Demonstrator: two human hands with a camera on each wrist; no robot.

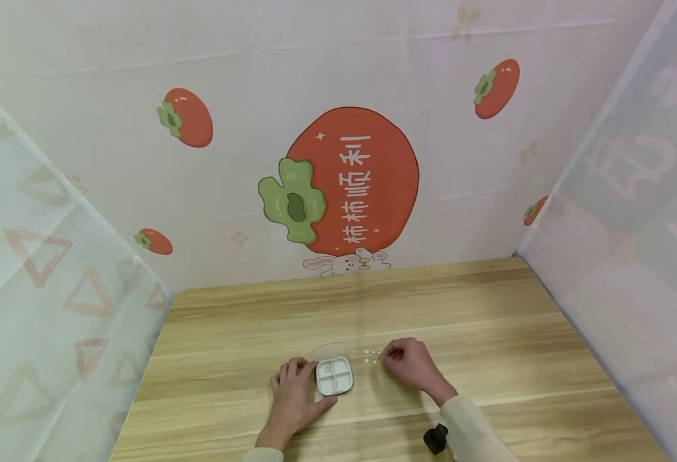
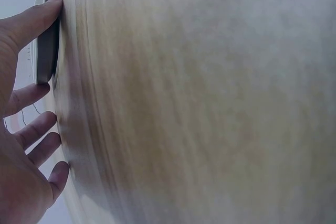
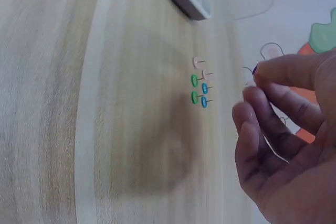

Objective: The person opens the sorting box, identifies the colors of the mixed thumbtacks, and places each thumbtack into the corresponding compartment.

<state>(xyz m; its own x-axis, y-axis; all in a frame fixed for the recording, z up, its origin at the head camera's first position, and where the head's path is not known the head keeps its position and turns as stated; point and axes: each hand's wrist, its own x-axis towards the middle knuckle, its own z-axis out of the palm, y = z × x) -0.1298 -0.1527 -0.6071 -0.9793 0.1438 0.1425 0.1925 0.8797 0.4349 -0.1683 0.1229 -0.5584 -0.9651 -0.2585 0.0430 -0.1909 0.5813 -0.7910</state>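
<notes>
A white four-compartment pill box stands on the table, its clear lid raised at the far side. One small round piece lies in its far-left compartment. My left hand holds the box, thumb on the near edge and index finger at the far-left corner; the left wrist view shows the box's dark side between them. To the right of the box lie several thumbtacks, including a green thumbtack and a blue thumbtack, points up. Above them my right hand pinches a small purple thumbtack, mostly hidden by fingertips.
A black object is beside the right sleeve, near the front of the wooden table. Printed cloth walls enclose the table at the back and both sides.
</notes>
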